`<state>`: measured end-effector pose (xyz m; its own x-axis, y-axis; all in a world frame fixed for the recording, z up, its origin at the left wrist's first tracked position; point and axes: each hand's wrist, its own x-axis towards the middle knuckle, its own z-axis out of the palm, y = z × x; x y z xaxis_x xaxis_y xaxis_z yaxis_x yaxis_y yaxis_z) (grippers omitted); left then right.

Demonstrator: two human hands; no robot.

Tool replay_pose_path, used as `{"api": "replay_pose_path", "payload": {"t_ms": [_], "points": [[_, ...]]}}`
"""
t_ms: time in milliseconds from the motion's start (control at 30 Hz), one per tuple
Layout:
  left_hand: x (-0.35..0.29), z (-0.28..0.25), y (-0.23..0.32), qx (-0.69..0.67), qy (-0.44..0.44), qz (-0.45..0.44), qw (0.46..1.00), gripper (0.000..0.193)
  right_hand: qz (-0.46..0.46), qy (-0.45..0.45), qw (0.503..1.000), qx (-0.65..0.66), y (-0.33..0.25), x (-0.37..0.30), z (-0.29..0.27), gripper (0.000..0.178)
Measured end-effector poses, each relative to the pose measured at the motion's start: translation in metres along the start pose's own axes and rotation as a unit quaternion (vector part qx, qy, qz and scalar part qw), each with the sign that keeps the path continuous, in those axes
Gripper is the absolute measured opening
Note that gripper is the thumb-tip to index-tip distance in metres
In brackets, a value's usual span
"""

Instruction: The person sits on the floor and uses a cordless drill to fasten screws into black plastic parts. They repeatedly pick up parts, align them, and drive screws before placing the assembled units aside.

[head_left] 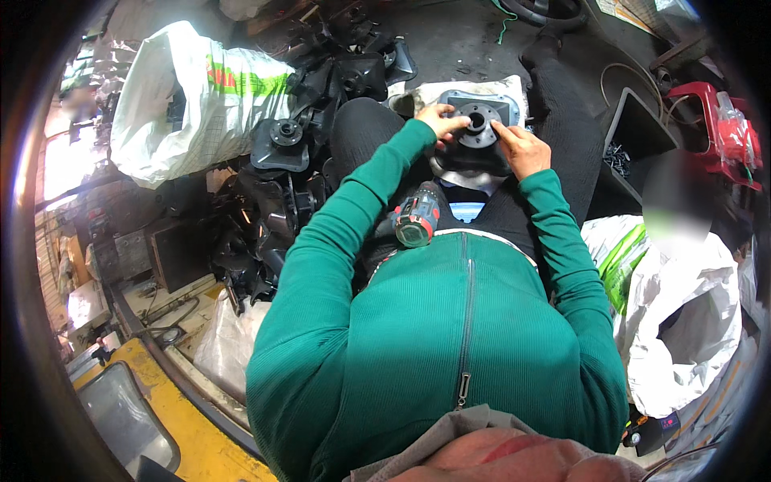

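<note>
Between my knees sits a black moulded boot-like part with a squared grey rim, topped by a round grey flange (pixel 479 138) with a dark central hole and small holes around it. My left hand (pixel 438 123) grips the flange's left side, thumb reaching toward the centre hole. On the opposite side, my right hand (pixel 524 150) pinches the flange edge with thumb and fingertip. A whitish cloth (pixel 514 90) lies beneath the part. Across my left thigh rests a cordless drill (pixel 415 217), touched by neither hand.
Several similar black parts (pixel 281 145) are heaped at my left beside a white sack (pixel 233 112). Right of my leg stand a dark bin (pixel 642 120) of small screws and a red plastic stool (pixel 697 95). Another white sack (pixel 683 277) is nearer on the right.
</note>
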<state>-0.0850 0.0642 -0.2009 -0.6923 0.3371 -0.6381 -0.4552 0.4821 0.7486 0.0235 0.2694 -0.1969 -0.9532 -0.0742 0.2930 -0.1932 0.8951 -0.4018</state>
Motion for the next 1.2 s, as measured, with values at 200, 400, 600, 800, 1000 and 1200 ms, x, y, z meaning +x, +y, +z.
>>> {"api": "replay_pose_path", "payload": {"t_ms": [200,400,600,800,1000,1200], "points": [[-0.002,0.01,-0.018,-0.024,0.001,0.041,0.999,0.082,0.296,-0.081,0.922,0.238,0.008,0.005,0.014,0.041],[-0.004,0.005,0.0,0.006,-0.03,0.004,1.0,0.083,0.381,-0.062,0.844,0.371,0.019,0.013,0.057,0.046],[0.005,0.003,0.021,0.138,-0.048,-0.009,0.989,0.075,0.394,-0.079,0.81,0.426,0.023,-0.004,0.053,0.04],[0.004,0.007,0.041,0.238,-0.026,0.008,0.971,0.068,0.389,-0.146,0.819,0.397,0.023,0.003,0.039,0.041],[-0.012,0.016,0.025,0.161,-0.01,-0.024,0.987,0.062,0.366,-0.064,0.81,0.454,0.037,0.01,0.065,0.04],[-0.032,0.009,0.023,0.222,0.004,-0.022,0.975,0.072,0.362,-0.071,0.822,0.433,0.035,0.028,0.058,0.037]]}}
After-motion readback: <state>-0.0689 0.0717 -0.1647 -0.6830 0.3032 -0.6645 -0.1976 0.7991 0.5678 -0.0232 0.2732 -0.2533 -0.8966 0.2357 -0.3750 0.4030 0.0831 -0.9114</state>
